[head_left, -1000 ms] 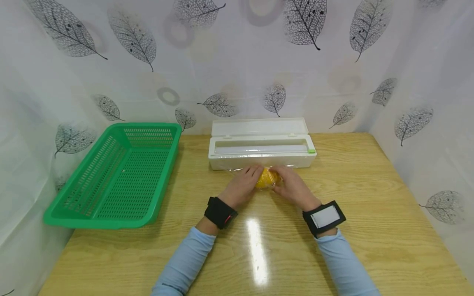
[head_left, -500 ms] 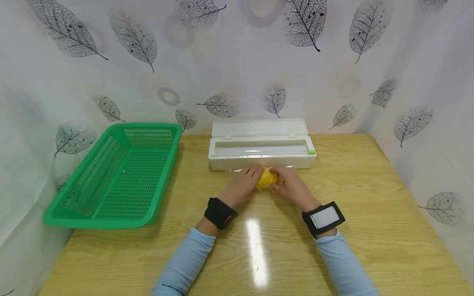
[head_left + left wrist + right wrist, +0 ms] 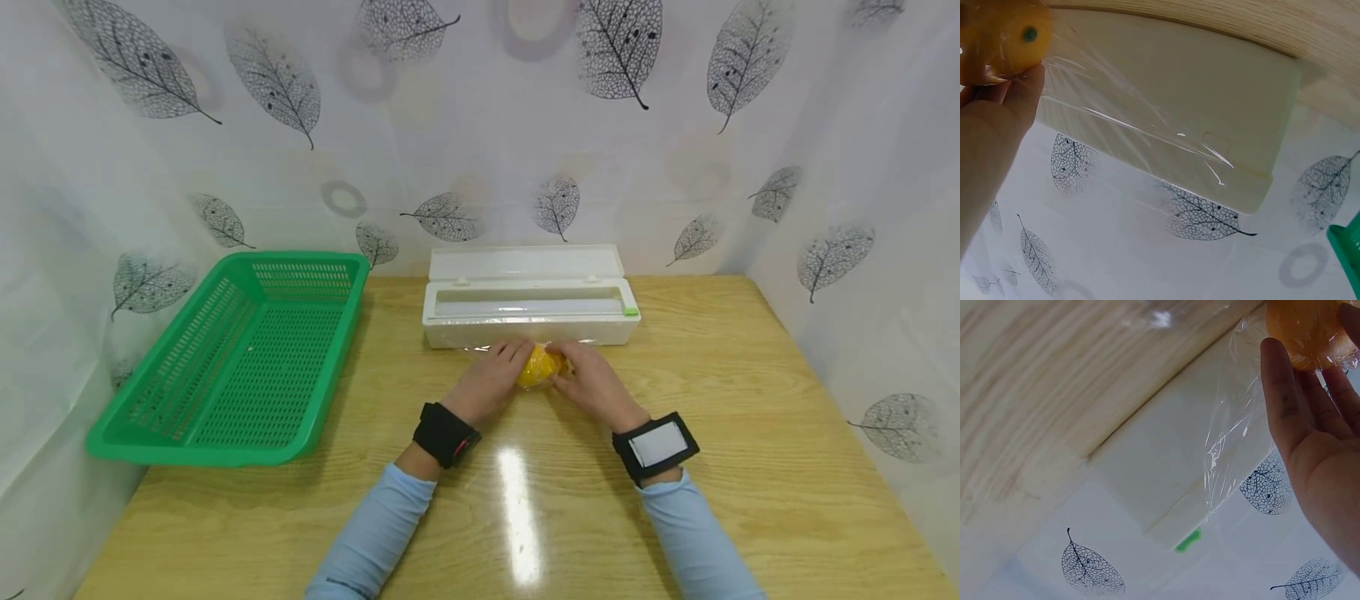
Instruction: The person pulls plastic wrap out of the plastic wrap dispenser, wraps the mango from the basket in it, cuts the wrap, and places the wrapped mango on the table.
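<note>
Both hands hold an orange wrapped in clear cling film, just in front of a white film dispenser. My left hand grips the fruit's left side. In the left wrist view, a small green stem end shows on the orange through the film. My right hand has thumb and fingers around the right side; whether it also pinches film there is hard to tell. Film stretches from the orange to the dispenser's front edge. The fruit's underside is hidden.
The dispenser's lid stands raised at the back, with a film roll inside and a green slider at the right end. A green plastic basket stands at the left of the wooden table. Leaf-patterned curtain surrounds the table.
The hands stay in nearly the same place around the orange. The orange has turned slightly between them, showing a little more of its front. The head view has tilted up slightly.
</note>
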`<state>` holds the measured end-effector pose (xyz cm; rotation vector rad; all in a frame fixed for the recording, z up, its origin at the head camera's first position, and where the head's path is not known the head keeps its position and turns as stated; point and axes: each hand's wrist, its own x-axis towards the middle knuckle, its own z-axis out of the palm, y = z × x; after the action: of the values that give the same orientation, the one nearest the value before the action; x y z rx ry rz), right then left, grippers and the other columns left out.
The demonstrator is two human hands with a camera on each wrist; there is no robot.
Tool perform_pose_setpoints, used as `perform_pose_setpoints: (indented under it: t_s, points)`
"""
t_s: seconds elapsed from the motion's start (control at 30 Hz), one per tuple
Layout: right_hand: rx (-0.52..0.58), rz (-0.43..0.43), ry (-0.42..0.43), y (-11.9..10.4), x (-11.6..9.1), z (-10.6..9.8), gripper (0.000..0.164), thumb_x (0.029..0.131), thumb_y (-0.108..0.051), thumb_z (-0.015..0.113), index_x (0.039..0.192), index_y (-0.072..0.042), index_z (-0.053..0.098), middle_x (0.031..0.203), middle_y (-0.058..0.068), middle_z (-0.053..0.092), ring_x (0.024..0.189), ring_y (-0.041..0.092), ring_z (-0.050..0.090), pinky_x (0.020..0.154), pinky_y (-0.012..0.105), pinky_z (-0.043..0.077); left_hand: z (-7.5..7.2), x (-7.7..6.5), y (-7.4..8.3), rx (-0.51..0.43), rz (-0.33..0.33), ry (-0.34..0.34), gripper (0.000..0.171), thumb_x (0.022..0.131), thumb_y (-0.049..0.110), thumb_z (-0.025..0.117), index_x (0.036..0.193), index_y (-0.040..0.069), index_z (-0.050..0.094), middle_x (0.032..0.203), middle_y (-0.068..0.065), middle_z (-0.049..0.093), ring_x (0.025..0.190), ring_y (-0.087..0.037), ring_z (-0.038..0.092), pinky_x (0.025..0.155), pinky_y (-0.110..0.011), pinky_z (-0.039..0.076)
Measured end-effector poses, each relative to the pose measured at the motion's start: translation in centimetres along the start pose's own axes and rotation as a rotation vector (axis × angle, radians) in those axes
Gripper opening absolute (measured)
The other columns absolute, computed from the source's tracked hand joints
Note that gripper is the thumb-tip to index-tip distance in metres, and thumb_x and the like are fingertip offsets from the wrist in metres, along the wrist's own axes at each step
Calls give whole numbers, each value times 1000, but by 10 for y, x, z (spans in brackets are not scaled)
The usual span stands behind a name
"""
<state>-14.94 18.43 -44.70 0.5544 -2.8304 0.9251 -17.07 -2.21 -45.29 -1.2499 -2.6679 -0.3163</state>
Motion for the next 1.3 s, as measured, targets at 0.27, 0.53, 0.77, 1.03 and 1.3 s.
perform_pose_setpoints:
  t_s: [0.27,0.53,0.77,1.03,1.3]
  points:
    - [-2,-2,-2,1,0,-1,42,83,1,75,123,5,61,121,22,63,110,35,61,94,49,50,-3,1,-2,-1,12,-5,58,92,9,71,142,0,43,142,-16,50,129,-31,49,111,-38,40]
    - [15,0,-1,0,6,-4,41,84,1,74,122,4,61,120,21,64,108,34,61,92,48,51,-5,5,-4,9,-72,-17,62,90,18,74,144,10,43,146,-7,50,130,-32,42,108,-48,38]
    - [16,23,-18,0,2,-2,39,85,0,74,122,3,62,120,20,64,108,32,62,93,47,51,0,1,-1,33,-34,11,61,91,18,73,144,5,45,145,-11,50,123,-33,51,107,-42,42]
    - [18,26,-13,2,-2,-1,40,85,-1,74,122,3,62,120,19,64,107,32,62,91,47,52,3,0,1,10,-61,22,58,91,15,73,142,9,47,136,-22,45,118,-35,51,101,-43,47]
    - [29,3,-2,3,0,-2,38,85,-2,75,121,4,63,119,20,66,108,34,62,93,48,51,2,-1,0,-21,-46,78,58,88,10,76,139,7,48,118,-16,52,104,-29,54,95,-38,49]
